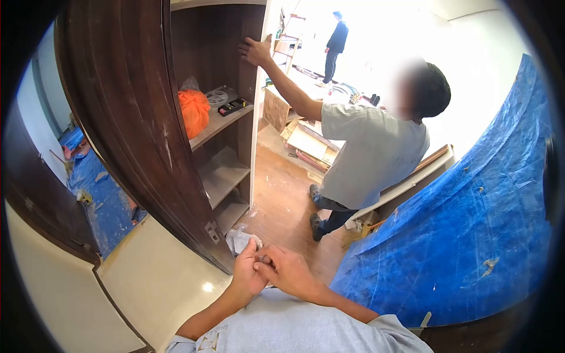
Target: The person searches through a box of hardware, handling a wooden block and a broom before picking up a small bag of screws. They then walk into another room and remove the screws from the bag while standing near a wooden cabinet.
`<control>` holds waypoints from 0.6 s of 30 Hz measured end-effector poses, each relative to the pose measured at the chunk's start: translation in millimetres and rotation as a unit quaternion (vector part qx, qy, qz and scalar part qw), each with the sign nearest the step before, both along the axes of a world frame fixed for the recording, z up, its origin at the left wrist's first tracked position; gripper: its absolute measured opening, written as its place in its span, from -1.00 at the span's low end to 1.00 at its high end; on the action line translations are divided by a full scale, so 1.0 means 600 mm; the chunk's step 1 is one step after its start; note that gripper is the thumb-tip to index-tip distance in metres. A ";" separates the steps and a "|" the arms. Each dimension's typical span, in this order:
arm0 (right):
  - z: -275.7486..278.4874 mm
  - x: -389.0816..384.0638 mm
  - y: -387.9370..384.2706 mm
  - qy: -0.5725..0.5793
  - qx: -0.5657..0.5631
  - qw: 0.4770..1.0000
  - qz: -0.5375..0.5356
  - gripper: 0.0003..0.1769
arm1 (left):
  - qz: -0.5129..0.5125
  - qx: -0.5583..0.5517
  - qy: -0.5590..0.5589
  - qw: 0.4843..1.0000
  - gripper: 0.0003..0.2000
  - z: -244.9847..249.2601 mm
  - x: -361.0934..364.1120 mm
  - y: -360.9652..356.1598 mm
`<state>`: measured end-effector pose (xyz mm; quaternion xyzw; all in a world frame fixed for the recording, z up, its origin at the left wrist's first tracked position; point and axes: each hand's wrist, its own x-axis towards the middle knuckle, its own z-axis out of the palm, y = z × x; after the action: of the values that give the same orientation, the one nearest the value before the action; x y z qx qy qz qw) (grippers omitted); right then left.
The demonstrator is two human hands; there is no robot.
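My left hand (250, 272) and my right hand (288, 270) meet low in front of my chest, just above the grey shirt (282, 323). The fingers of both are closed against each other. Between the fingertips is something small and dark that I cannot make out. Behind my left fingertips, near the cabinet's foot, lies a crumpled clear plastic bag (236, 240). To the left stands a dark wooden door (135, 117) with a metal plate (212, 231) on its edge.
A co-worker in a grey shirt (376, 150) stands ahead, one hand on the open cabinet's side (250, 65). Its shelf (220, 126) bears an orange bag (194, 112) and a dark tool (233, 106). Blue sheeting (453, 235) hangs right. Boards (309, 144) and another person (336, 44) are beyond.
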<state>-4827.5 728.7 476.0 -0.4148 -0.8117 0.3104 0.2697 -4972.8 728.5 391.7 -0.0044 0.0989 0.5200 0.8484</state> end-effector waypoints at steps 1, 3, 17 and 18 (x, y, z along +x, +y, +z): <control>-0.005 0.001 0.004 -0.017 0.005 1.000 -0.002 -0.76 | -0.019 0.033 -0.111 0.993 -0.43 -0.004 0.000 0.002; -0.006 -0.003 0.011 -0.034 0.034 0.999 -0.004 -0.77 | 0.026 -0.008 -0.030 0.999 -0.45 -0.007 0.002 0.006; -0.024 0.055 0.072 0.165 0.039 0.985 -0.004 -0.87 | 0.062 -0.057 0.201 0.976 -0.87 -0.004 0.035 0.036; -0.024 0.060 0.076 0.187 -0.042 0.981 -0.039 -0.89 | 0.062 -0.056 0.203 0.976 -0.87 0.007 0.033 0.034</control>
<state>-4791.7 774.1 461.6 -0.3916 -0.7165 0.4053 0.4111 -4953.2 748.9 395.7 0.0477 0.2977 0.5551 0.7752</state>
